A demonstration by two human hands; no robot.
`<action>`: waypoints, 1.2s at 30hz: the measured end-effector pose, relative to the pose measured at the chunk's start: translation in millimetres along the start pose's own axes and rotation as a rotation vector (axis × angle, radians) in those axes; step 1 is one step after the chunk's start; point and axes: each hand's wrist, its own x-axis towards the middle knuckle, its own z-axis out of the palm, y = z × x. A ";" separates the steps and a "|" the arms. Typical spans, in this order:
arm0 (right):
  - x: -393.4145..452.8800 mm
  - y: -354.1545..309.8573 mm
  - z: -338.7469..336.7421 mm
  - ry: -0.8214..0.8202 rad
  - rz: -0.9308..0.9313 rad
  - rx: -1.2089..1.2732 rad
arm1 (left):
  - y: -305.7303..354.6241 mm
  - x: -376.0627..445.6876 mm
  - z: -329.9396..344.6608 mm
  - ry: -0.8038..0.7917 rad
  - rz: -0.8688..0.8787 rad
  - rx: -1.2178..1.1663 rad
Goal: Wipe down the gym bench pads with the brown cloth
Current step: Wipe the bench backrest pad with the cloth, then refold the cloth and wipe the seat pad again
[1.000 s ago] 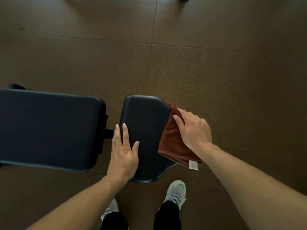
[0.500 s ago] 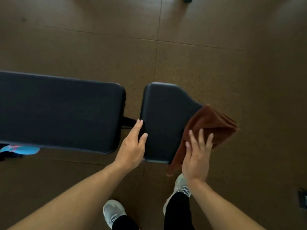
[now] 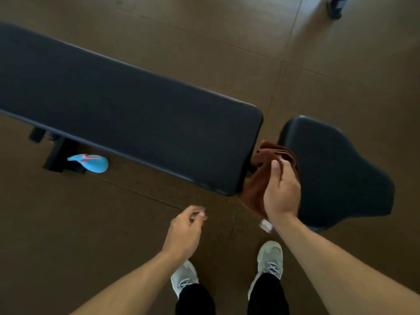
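A black padded bench (image 3: 127, 110) stretches from the upper left toward the middle of the view, made of a long back pad (image 3: 91, 92) and a shorter seat pad (image 3: 336, 169) at the right, with a narrow gap between the two. The right hand (image 3: 280, 192) is down at that gap, its fingers curled around a bunched brown cloth (image 3: 259, 178) and its thumb laid across the top of the folds. The cloth sits in the gap, pressed against the end face of the long back pad, with its upper folds close to the near edge of the seat pad; a loose end hangs below the hand, where a small white tag (image 3: 266, 225) shows beside the wrist. The left hand (image 3: 185, 233) hangs in the air over the brown floor (image 3: 227, 42), just in front of the near corner of the back pad, touching nothing, its fingers loosely curled inward and holding nothing. Under the bench at the left a dark metal frame piece (image 3: 60, 156) rests on the floor, and a blue object with a pink mark (image 3: 91, 163) lies just beside it. At the bottom two grey sneakers (image 3: 270, 260) and black trouser legs (image 3: 268, 296) stand on the floor between the forearms.
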 end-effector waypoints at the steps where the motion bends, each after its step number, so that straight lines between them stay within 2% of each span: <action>1: -3.0 -20.1 11.1 0.013 0.031 0.084 | 0.9 -1.5 -9.6 0.028 0.016 -0.024; 4: -17.9 -69.3 53.7 -0.134 -0.131 0.109 | 0.5 -2.9 -41.4 0.165 0.071 -0.076; 7: -26.5 -75.5 84.6 -0.204 -0.430 -0.202 | -2.3 -4.0 -73.6 0.290 0.122 -0.053; 12: 14.6 -121.7 79.4 -0.097 -0.415 -0.097 | 1.0 -7.8 -108.6 0.355 0.188 0.016; 13: 24.0 -128.8 80.2 -0.195 -0.451 -0.207 | 5.9 -7.2 -111.0 0.367 0.213 0.028; 15: 42.3 -132.7 87.2 -0.533 -0.609 -0.522 | 27.7 4.1 -111.4 0.393 0.249 0.043; 16: 43.8 -129.8 93.3 -0.688 -0.677 -0.589 | 37.2 9.7 -109.3 0.404 0.250 0.051; 18: 46.1 -127.3 97.8 -0.832 -0.646 -0.447 | 54.7 24.2 -102.5 0.437 0.217 0.049; 19: 48.8 -127.4 97.5 -0.823 -0.567 -0.287 | 62.2 31.5 -98.3 0.459 0.187 0.033; 21: 55.1 -127.2 96.5 -0.683 -0.421 -0.084 | 77.6 42.5 -90.1 0.479 0.148 0.014; 23: 61.1 -133.3 94.9 -0.597 -0.348 -0.150 | 89.3 51.7 -86.9 0.453 0.144 0.065; 26: 83.8 -145.8 87.3 -0.656 -0.133 -0.360 | 108.0 72.9 -86.9 0.438 0.159 0.205; 29: 109.7 -146.7 73.2 -0.678 -0.117 -0.497 | 122.6 86.3 -87.3 0.400 0.278 0.334; 31: 125.0 -137.0 60.1 -0.647 -0.077 -0.492 | 133.1 90.2 -87.1 0.350 0.276 0.264; 33: 139.4 -124.1 45.8 -0.528 -0.029 -0.424 | 141.9 95.2 -90.9 0.323 0.236 0.152; 36: 155.1 -105.4 29.2 -0.260 -0.013 -0.345 | 157.6 109.2 -104.7 0.390 0.207 0.052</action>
